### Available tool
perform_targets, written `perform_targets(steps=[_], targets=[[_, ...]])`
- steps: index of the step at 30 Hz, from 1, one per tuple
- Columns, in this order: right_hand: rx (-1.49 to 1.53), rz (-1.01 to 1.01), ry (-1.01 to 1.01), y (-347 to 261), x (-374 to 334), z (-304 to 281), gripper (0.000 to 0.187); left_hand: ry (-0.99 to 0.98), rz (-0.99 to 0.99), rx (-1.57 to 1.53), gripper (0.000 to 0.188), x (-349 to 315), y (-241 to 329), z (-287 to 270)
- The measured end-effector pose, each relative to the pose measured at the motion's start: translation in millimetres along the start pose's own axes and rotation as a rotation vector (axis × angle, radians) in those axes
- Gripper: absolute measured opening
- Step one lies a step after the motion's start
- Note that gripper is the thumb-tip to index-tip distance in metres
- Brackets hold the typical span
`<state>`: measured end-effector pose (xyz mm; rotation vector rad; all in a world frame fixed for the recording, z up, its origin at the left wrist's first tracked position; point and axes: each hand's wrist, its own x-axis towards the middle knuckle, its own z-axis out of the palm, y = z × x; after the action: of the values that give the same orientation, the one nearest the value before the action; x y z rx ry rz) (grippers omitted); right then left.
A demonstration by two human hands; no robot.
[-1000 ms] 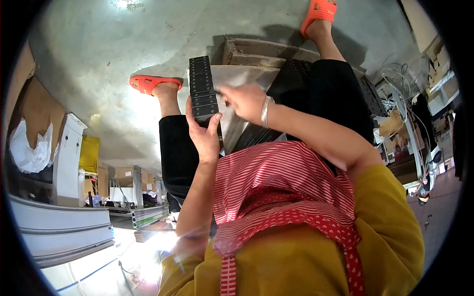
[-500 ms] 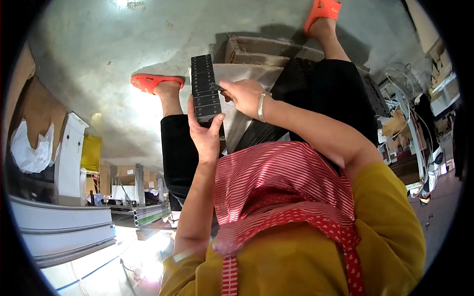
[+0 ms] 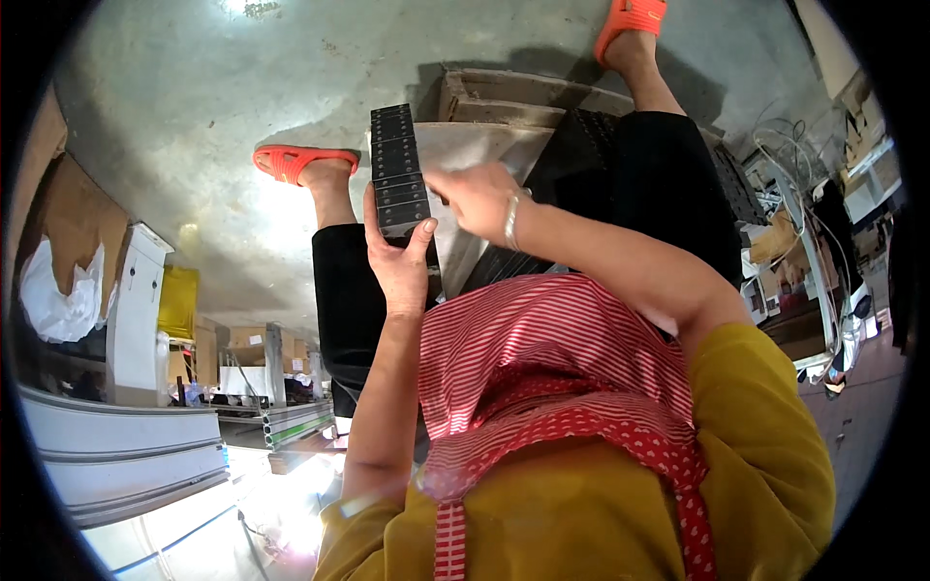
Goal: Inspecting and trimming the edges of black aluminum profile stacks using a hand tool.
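My left hand (image 3: pixel 397 271) grips the near end of a long stack of black rectangular blocks (image 3: pixel 395 160), its fingers along the left side and the thumb at the near right corner. Rows of small round holes run along the blocks' upper faces, and thin seams part one block from another. At the stack's right side is my right hand (image 3: pixel 477 198), slightly smeared by motion. Its fingers are curled, with the fingertips at the stack's edge. Whatever lies in them is hidden.
Below the stack stands a pale flat-topped surface (image 3: pixel 484 150) between my knees, with a wooden box frame (image 3: pixel 513 97) beyond it. To its right lies a dark, plastic-wrapped bundle (image 3: pixel 572 160). Orange slippers (image 3: pixel 295 163) are on my feet. Cluttered shelving (image 3: pixel 804 252) stands at the right.
My right hand has shifted slightly nearer me along the stack, and the small dark piece seen at its fingertips no longer shows. My left hand keeps its hold, with the stack slightly further left.
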<state>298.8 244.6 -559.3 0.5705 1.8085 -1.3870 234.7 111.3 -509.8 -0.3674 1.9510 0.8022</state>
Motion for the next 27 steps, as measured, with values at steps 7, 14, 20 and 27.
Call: perform_targets(steps=[7,14,20,27], targets=[[0.127,-0.023,0.087,4,-4,-8,0.013,-0.021,-0.026,-0.055,0.084,-1,5,1],[0.286,-0.049,-0.006,2,-27,-10,0.011,-0.024,0.048,-0.001,0.087,1,0,-4],[0.942,0.187,0.091,2,-19,12,0.016,-0.087,0.042,0.056,0.090,5,-2,-10],[0.947,0.243,0.120,-14,-27,8,0.015,-0.121,-0.058,-0.115,0.090,5,2,-10]])
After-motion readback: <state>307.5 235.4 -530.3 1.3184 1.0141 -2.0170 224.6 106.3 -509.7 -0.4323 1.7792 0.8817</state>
